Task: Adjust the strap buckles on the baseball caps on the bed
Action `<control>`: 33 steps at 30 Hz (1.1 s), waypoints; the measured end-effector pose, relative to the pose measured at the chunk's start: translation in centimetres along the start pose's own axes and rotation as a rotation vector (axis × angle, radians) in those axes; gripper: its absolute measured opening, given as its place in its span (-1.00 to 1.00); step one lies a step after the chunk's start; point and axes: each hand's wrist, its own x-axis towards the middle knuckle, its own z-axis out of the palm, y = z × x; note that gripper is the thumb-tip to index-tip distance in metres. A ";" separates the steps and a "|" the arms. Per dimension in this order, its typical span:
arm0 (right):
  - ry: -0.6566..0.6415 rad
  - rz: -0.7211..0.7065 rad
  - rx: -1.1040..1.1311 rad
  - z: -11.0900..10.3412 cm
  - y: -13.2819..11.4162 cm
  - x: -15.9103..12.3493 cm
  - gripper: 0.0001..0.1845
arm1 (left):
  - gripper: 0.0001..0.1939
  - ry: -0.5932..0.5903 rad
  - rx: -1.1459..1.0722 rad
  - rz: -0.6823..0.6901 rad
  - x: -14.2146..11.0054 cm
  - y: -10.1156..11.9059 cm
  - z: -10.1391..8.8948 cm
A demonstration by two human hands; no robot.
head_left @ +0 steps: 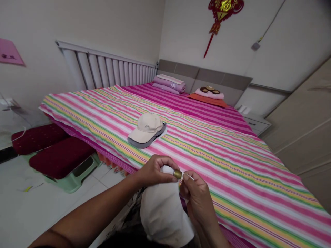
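White cap (162,213), held just off the near edge of the bed (248,193). Your left hand (155,170) grasps its top, fingers curled over the crown beside a small brass piece (177,174). Your right hand (198,196) pinches a white strip (188,176) next to that piece. Toward the bed's middle, a beige cap (146,129) rests on a grey cap (139,144). Folded purple towels (169,84) lie at the head end. Two red-topped stools (60,156) stand beyond the bed's left edge.
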 end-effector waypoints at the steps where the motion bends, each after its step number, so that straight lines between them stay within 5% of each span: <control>1: -0.006 0.007 0.003 0.0 0.0 0.0 -0.70 | -0.72 0.012 0.020 0.018 0.0 0.1 0.1; 23: -0.025 -0.003 -0.023 -0.1 0.1 -0.1 -0.70 | -0.75 0.038 0.188 0.150 -0.3 0.3 0.6; 28: -0.008 -0.050 0.024 0.2 0.3 -0.3 -0.71 | -0.75 0.070 0.025 0.098 -0.3 -0.3 0.9; 33: -0.012 -0.069 0.038 0.5 0.4 -0.4 -0.69 | -0.70 0.106 -0.424 -0.087 -0.3 -1.5 1.9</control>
